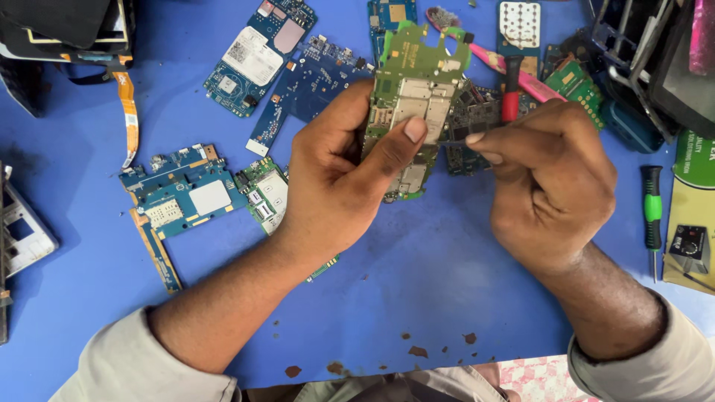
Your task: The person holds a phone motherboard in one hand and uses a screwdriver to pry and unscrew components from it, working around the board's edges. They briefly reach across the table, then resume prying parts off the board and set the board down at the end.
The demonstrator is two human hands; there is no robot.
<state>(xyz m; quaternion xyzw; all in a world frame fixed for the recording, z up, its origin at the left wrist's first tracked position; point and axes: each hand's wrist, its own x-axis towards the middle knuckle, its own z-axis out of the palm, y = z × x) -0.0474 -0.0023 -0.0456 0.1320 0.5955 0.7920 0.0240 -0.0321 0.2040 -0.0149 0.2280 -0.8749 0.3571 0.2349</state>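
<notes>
My left hand (339,175) holds a green circuit board (414,82) upright above the blue table, thumb pressed on its metal shield. My right hand (547,182) is closed around a thin tool with a red-and-black handle (512,93), its fingertips right against the board's right edge. The tool's tip is hidden between the fingers and the board.
Several blue and green circuit boards (186,195) lie on the blue table (417,275) to the left and behind. A pink toothbrush (491,61) lies at the back. A green-handled screwdriver (652,212) lies at the right, beside a green box (693,216). Dark device parts (648,52) fill the right back corner.
</notes>
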